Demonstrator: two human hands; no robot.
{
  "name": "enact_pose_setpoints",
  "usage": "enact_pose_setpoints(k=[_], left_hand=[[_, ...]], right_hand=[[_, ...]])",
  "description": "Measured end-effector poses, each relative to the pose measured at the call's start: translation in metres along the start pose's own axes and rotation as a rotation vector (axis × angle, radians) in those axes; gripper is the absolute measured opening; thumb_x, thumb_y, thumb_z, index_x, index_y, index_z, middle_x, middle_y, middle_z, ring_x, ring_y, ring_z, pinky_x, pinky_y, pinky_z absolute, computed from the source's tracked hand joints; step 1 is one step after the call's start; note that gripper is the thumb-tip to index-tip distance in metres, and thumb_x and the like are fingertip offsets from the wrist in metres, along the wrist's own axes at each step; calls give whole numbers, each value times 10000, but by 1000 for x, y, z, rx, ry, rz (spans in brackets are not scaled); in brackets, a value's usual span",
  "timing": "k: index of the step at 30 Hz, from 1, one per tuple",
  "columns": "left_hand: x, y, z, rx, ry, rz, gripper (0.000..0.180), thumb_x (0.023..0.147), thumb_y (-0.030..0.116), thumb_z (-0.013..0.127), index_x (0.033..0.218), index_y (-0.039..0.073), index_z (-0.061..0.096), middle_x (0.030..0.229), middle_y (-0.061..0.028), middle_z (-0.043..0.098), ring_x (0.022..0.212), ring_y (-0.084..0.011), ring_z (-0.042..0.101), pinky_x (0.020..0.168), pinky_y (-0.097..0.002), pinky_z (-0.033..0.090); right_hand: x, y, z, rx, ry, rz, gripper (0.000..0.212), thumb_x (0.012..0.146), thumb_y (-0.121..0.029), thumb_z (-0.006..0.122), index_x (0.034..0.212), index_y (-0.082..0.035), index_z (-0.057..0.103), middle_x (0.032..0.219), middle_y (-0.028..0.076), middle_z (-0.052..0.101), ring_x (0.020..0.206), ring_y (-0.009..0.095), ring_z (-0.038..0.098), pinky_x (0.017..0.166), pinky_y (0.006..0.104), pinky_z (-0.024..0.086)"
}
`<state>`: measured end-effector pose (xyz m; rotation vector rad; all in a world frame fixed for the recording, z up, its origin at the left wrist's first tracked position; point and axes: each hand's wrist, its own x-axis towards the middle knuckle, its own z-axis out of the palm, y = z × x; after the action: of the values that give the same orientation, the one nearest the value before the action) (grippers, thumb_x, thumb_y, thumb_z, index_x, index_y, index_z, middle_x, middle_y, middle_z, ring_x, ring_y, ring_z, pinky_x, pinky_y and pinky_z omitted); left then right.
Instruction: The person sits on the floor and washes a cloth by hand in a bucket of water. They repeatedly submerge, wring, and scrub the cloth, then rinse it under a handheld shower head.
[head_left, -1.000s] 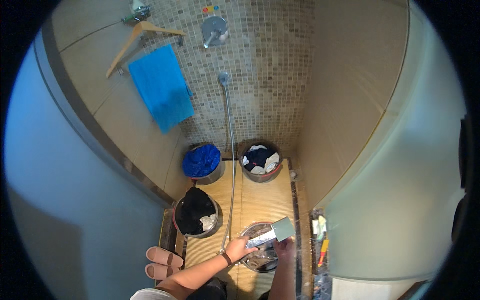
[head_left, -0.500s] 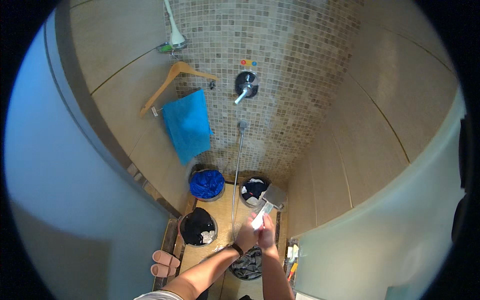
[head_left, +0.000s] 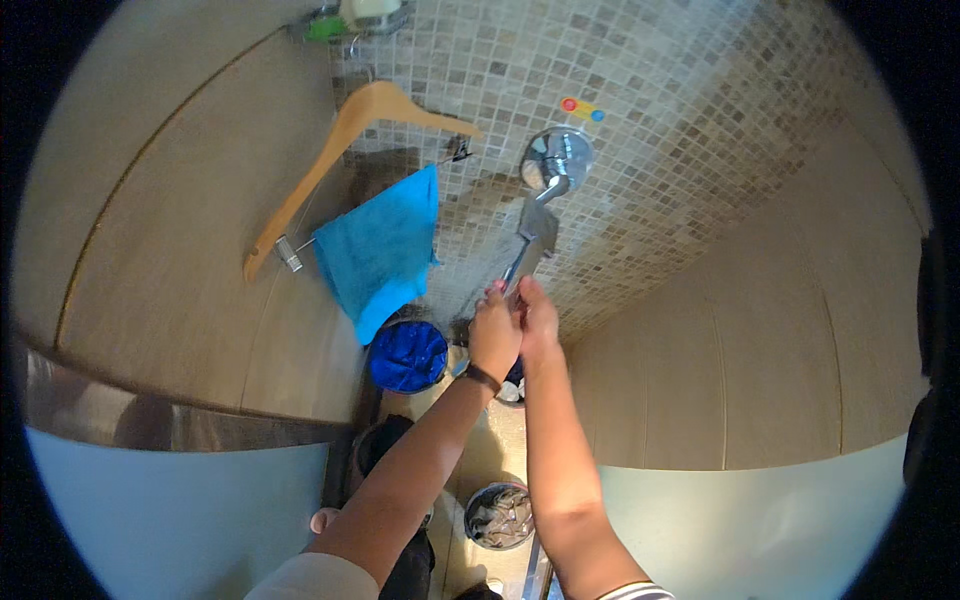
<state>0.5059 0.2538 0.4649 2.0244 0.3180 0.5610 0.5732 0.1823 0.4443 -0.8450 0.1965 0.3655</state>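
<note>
Both my hands are closed round the pale handle of what looks like a hand shower head [head_left: 538, 225] with a flat, squarish grey head. My left hand [head_left: 494, 335], a dark band at its wrist, grips from the left. My right hand [head_left: 538, 318] presses in from the right, touching it. The head is raised before the mosaic wall and meets or overlaps the lever of the chrome mixer tap [head_left: 557, 160]; contact cannot be told. My hands and arms hide most of the handle's lower end.
A wooden hanger [head_left: 345, 130] with a blue cloth [head_left: 385, 250] clipped beneath hangs on the left. Below stand a tub of blue fabric [head_left: 408, 357], a tub of dark laundry [head_left: 382, 440] partly behind my arm, and a tub of greyish laundry [head_left: 500, 517]. Frosted panels flank both sides.
My hands have risen from low over the tubs to near the tap, carrying the shower head up with them. The view has tilted and come closer to the wall.
</note>
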Motion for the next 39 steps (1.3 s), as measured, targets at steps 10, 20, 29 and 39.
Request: enact_pose_setpoints(k=[10,20,29,39], left_hand=[[-34,-108,10,3,-75,-75,472,857,156,644,1263,-36,501,1021,-291,630,985,-444,607,818,-486,501],[-260,-350,-61,405,-815,-329,387,790,301,706,1019,20,573,936,-216,629,868,-415,626,736,-525,494],[-296,-454,-94,986,-1262,-212,293,804,136,686,1075,57,610,1070,-144,634,1054,-334,595,906,-488,479],[-360,-465,-59,1212,-867,103,263,908,126,583,1141,12,625,1209,-210,562,1155,-386,502,973,-529,414]], right_hand=[[-6,88,-20,150,195,170,162,1000,-258,542,979,-106,595,833,11,665,663,120,606,555,234,480],[-166,363,-206,40,403,766,313,981,-380,521,1166,-130,559,1006,56,640,852,216,618,741,361,495],[-274,428,-294,-161,558,814,372,962,-302,557,1264,-87,536,1090,141,676,914,257,683,776,402,533],[-372,424,-388,-205,746,751,353,959,-323,580,1201,-67,588,928,120,687,738,220,679,603,370,525]])
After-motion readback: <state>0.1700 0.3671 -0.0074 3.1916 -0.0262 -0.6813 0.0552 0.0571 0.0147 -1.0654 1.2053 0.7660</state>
